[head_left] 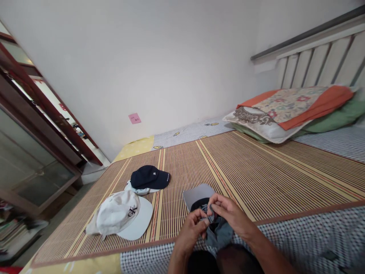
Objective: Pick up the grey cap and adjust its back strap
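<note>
A grey baseball cap [219,233] lies upturned at the mat's near edge, its light brim [199,195] pointing away from me and its dark inside partly showing. My left hand [195,228] pinches the cap's strap at the back opening. On the other side of that opening, my right hand [225,209] is closed with thumb and fingertips on the strap's other part. The fingers hide the fastening itself. To the left rests a white cap [119,213] with dark letters on its front. Behind it, a navy cap [146,177] sits on top of another whitish cap [134,188].
A striped bamboo mat [182,163] covers the bed over a checked sheet [148,262]. Pillows with an orange floral cover [296,102] are stacked at the right by the white headboard [316,64]. A pink note [134,118] is on the wall. A doorway stands at the left.
</note>
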Demonstrator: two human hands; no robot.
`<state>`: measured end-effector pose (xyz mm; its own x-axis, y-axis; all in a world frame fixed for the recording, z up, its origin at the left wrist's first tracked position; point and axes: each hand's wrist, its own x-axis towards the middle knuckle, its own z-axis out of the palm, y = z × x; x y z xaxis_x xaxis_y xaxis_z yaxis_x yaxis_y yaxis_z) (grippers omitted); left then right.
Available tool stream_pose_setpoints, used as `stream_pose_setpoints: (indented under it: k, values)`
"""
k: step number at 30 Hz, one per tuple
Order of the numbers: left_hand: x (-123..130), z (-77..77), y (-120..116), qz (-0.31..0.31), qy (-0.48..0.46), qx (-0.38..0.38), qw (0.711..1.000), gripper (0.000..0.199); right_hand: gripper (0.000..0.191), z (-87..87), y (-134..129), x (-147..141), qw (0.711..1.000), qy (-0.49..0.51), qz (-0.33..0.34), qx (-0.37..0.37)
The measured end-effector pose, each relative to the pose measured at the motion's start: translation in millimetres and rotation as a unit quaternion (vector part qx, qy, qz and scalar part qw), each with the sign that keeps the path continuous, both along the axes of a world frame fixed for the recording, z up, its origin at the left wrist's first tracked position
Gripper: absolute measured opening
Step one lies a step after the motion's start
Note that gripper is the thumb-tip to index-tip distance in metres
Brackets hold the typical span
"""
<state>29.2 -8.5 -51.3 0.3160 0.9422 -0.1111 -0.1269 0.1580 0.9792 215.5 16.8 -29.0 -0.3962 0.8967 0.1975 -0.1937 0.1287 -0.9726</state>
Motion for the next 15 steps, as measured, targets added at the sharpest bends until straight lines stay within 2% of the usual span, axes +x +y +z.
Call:
stream_pose_setpoints:
  k: [6, 10, 15]
  values:
    - [3, 1.4, 2, -0.012, 0.023, 0.016, 1.0, 0.044, 0.032, -0.2, 0, 9, 1.0, 0.008, -0.022, -0.007]
    - [5, 4.2, 3, -0.036, 0.047, 0.038, 0.998, 0.045, 0.029, -1.2, 0, 13, 0.999, -0.027, -0.036, 0.0]
    - [6, 3.4, 5, -0.026, 0.064, 0.031, 0.997, 0.035, 0.021, 2.8, -1, 17, 0.994, -0.087, -0.06, 0.04]
